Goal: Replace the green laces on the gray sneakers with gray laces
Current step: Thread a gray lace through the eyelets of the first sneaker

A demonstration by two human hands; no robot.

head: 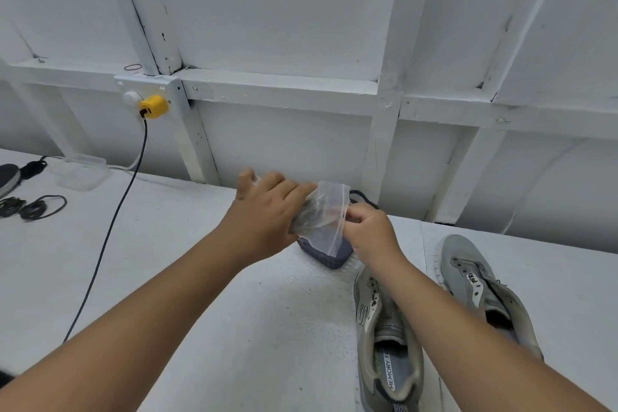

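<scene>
1. Sneakers, gray, unlaced: two, one (384, 338) and another (481, 291), stood side by side on the table (234, 311).
2. Hands: two, left hand (264, 211) and right hand (371, 231).
3. Bag (321, 217), clear plastic: one, held between both hands.
4. Basket (331, 256), dark: one.
5. Plug (153, 106), yellow: one, with one cable (110, 227).
6. Container (82, 172), clear: one.
7. Lace bundles (31, 206), black: count was unclear.
</scene>
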